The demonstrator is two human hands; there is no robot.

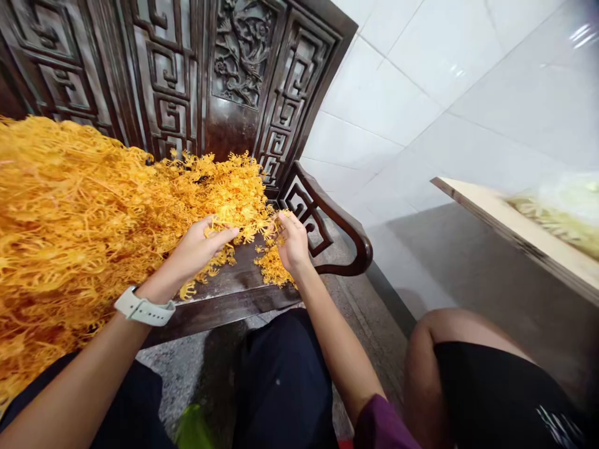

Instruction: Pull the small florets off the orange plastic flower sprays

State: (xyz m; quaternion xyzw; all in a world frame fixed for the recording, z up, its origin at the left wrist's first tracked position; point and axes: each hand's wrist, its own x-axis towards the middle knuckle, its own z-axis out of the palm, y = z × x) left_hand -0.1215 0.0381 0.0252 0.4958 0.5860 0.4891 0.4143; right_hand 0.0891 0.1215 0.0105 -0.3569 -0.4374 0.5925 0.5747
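Note:
A large heap of orange-yellow branching strands [93, 231], which look like plastic flower parts, covers the left and back of a dark carved wooden bench [219, 305]. My left hand [201, 246], with a pale watch strap on its wrist, is at the heap's right end, fingers closed round a bunch of the strands. Just right of it, my right hand [291, 240] pinches the tip of a strand between thumb and fingers. Below and beside the right hand lies a smaller orange pile [274, 267] on the seat, near the armrest.
The bench's curved armrest [358, 252] stands right of my hands, the carved backrest [234, 125] behind. A board [528, 234] with pale greenish pieces juts in at right. Another person's bent knee [435, 337] is at lower right. White tiles [369, 87] cover the wall.

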